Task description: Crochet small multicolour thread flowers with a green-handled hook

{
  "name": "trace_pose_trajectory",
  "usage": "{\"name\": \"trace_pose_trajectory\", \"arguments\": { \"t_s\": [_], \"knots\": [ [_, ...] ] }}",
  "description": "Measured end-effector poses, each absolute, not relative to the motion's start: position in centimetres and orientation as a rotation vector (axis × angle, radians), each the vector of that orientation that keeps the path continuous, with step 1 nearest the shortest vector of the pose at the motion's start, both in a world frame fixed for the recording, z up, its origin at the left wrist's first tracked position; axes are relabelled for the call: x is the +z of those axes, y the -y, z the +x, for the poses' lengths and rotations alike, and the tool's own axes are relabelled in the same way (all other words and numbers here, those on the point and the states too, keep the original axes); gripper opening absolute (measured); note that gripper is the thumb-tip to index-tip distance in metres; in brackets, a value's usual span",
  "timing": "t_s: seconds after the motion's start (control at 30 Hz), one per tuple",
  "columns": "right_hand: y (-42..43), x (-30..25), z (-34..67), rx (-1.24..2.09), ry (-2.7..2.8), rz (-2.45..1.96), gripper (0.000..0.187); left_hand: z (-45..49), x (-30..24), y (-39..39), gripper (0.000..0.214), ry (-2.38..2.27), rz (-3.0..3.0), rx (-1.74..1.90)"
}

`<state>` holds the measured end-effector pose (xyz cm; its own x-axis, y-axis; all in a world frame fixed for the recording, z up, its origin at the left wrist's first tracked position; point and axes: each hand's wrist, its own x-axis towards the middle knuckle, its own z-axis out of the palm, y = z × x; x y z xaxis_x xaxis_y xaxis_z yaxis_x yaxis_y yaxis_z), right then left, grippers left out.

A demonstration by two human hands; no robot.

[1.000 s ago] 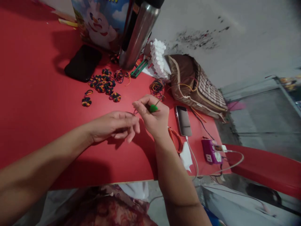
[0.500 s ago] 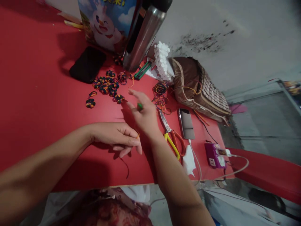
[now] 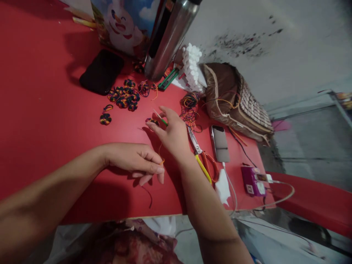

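Observation:
My left hand (image 3: 139, 161) hangs low over the red table, thumb and fingers pinched on a thin orange cord (image 3: 163, 160). A dark end of cord (image 3: 150, 198) trails on the table below it. In my right hand (image 3: 172, 134) is a slim green-handled crochet hook (image 3: 164, 121), its pale shaft pointing up and left. At the right fingertips there is a small dark knotted cord flower (image 3: 152, 121); whether the fingers grip it, I cannot tell. Several similar multicoloured knotted flowers (image 3: 125, 97) lie in a cluster beyond, and one with a loop (image 3: 105, 118) sits apart to the left.
Yellow-and-red-handled scissors (image 3: 202, 157), a phone (image 3: 220, 143) on a white cable and loose cord (image 3: 189, 110) lie to the right. Behind stand a steel flask (image 3: 167, 40), a green cutter (image 3: 168, 79), a black case (image 3: 102, 72) and a brown bag (image 3: 224, 91).
My right hand has moved slightly right, and the nearest knotted flower has shifted right and a little nearer with it, away from the cluster. My left hand stays almost still.

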<state>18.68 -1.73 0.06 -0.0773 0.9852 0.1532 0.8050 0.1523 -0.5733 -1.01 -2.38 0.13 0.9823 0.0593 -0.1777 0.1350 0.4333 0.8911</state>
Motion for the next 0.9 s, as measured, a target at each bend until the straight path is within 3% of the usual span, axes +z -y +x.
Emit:
{"name": "trace_pose_trajectory", "arguments": {
  "t_s": [0.13, 0.27, 0.4, 0.6, 0.9],
  "knots": [
    [2.2, 0.8, 19.4, 0.645, 1.972, -1.617, 0.053, -1.1, -0.1, 2.3, 0.041, -0.189, 1.138, -0.078],
    [2.8, 2.0, 18.3, 0.698, 2.068, -1.698, 0.024, -1.1, -0.1, 2.2, 0.042, -0.219, 1.161, -0.099],
    [3.1, 2.7, 18.0, 0.77, 2.031, -1.752, 0.033, -1.1, 0.3, 2.2, 0.041, -0.223, 1.211, -0.123],
    [2.8, 1.6, 18.7, 0.819, 1.786, -1.665, 0.02, -0.8, 1.1, 2.6, 0.029, -0.258, 1.301, -0.165],
    [3.3, 2.2, 15.2, 0.782, 2.099, -1.743, 0.008, -0.6, 1.2, 2.8, 0.027, -0.318, 1.317, -0.202]
  ]
}}
